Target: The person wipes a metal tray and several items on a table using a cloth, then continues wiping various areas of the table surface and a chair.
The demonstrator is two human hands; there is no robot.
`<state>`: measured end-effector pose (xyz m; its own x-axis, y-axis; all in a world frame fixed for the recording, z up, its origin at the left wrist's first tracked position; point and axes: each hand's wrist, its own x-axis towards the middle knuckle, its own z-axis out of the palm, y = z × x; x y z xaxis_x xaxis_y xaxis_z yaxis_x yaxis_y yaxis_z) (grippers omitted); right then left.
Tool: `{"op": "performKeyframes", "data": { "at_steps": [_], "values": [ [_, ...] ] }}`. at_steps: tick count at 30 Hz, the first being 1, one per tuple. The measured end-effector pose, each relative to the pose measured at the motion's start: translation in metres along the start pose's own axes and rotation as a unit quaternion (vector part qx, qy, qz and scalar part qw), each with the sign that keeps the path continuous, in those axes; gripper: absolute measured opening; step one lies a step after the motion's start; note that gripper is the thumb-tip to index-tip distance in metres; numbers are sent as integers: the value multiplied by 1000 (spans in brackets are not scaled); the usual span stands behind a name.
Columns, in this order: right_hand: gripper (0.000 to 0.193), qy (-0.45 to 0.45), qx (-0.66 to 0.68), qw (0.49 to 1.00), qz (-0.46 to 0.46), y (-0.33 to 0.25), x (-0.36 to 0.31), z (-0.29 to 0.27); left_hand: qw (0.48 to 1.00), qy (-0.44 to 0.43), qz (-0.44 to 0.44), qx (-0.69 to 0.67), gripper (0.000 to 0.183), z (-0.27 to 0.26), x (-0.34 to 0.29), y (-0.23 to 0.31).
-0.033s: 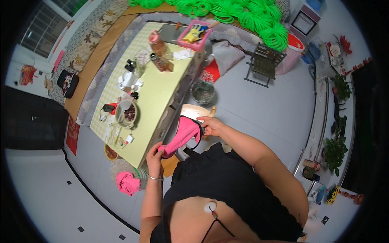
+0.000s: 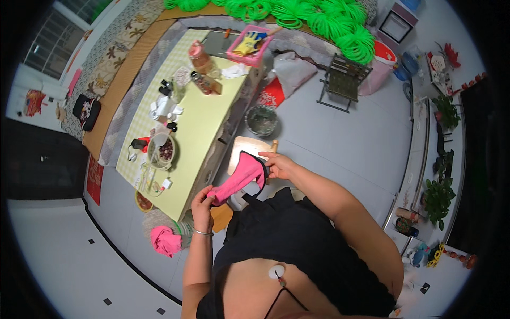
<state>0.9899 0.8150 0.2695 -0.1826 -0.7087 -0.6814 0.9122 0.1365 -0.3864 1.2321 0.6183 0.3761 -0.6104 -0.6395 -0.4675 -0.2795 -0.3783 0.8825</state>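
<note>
A pink fabric piece with black edging (image 2: 241, 179) is stretched between my two hands, above my lap. My left hand (image 2: 202, 204) pinches its lower left end. At the opposite end, my right hand (image 2: 277, 166) has fingers and thumb closed on the black-edged part. The fabric bends down between them, and its black edge forms a loop near the right hand. Just beyond the cloth is a light wooden seat (image 2: 245, 144), partly covered by it. A bundle of pink cloth (image 2: 166, 241) lies to the left of my left forearm.
On the left stands a long yellow-green table (image 2: 194, 143) with a strainer basket of dark round fruit (image 2: 163, 151), bottles and a pink tray (image 2: 241, 59). A lined bin (image 2: 261, 120) and a folding chair (image 2: 342, 82) stand on the floor. Green coils (image 2: 340, 34) lie at the back.
The surroundings sit slightly further left in the view. Both hands keep the same hold on the pink fabric.
</note>
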Motion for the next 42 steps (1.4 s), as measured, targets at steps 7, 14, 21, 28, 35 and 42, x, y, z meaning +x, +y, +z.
{"op": "performKeyframes", "data": {
  "at_steps": [7,14,21,28,35,42],
  "values": [
    [44,41,-342,926,-155,-38,-114,-169,992,-100,13,81,33,214,5,-3],
    [30,249,-398,843,-263,-59,-166,-253,987,-125,-24,93,32,312,15,-16],
    [30,174,-240,934,-198,-148,-167,-266,935,-135,85,317,40,328,82,-16],
    [27,115,-761,582,-262,-230,-112,-269,774,-89,265,568,16,357,180,-30],
    [24,120,-447,885,-42,-362,-44,-275,830,-66,232,503,23,424,282,28],
    [29,8,114,990,-87,-470,22,-206,891,-246,244,294,29,544,343,103]
  ]
}}
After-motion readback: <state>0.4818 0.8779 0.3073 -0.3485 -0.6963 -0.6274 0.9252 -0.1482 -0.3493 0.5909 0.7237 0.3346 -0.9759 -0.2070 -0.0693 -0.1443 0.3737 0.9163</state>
